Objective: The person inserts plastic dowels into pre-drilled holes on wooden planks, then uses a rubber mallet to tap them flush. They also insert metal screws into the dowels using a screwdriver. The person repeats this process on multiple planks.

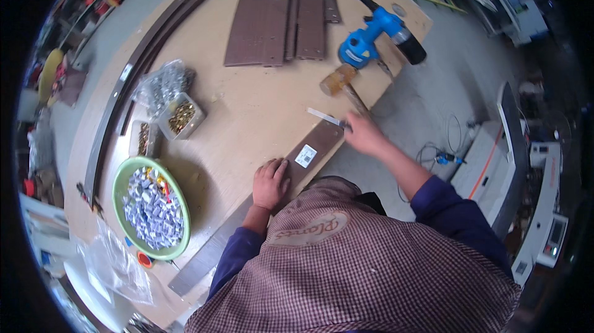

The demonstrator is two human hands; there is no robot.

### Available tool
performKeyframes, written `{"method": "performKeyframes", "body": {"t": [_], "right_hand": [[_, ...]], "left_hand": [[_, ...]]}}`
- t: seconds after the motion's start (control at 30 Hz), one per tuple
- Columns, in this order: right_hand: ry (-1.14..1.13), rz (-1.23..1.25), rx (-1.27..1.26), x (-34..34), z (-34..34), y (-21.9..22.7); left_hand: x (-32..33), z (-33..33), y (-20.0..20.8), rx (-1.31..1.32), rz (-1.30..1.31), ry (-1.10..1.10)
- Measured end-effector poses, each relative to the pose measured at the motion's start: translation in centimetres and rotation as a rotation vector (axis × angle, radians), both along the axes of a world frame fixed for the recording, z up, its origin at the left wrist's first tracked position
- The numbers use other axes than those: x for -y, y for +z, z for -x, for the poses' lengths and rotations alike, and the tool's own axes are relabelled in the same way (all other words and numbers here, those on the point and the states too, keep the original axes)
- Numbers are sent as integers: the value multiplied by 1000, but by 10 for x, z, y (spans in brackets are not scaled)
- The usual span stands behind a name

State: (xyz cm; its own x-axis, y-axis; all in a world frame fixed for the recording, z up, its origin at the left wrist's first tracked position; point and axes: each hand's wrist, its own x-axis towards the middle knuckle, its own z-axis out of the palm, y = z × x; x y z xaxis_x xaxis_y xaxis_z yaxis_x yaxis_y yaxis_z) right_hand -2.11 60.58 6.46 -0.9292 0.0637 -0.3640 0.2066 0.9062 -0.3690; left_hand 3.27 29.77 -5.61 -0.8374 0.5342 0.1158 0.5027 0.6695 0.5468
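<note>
A long brown plank with a white label lies along the table's near edge, against my body. My left hand rests flat on it, fingers loosely spread, just left of the label. Above the plank's right end, my right hand is closed around the dark handle of a flat-bladed tool. Its pale, narrow blade points left over the table; whether it is a knife or a file is unclear. A mallet with a yellowish head lies just beyond my right hand, its handle partly behind that hand.
A blue rivet gun lies at the far right of the table. More brown planks are at the back, and dark curved strips at left. A green basin of small pale pieces and a tub of brass-coloured fasteners stand left.
</note>
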Motion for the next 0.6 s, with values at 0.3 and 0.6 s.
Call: {"method": "performKeyframes", "body": {"t": [0.3,0.6], "right_hand": [[-33,271,-193,28,-52,-111],[-396,862,-413,-20,-6,-88]], "left_hand": [[98,-119,13,273,409,584],[103,-134,-5,284,484,605]]}}
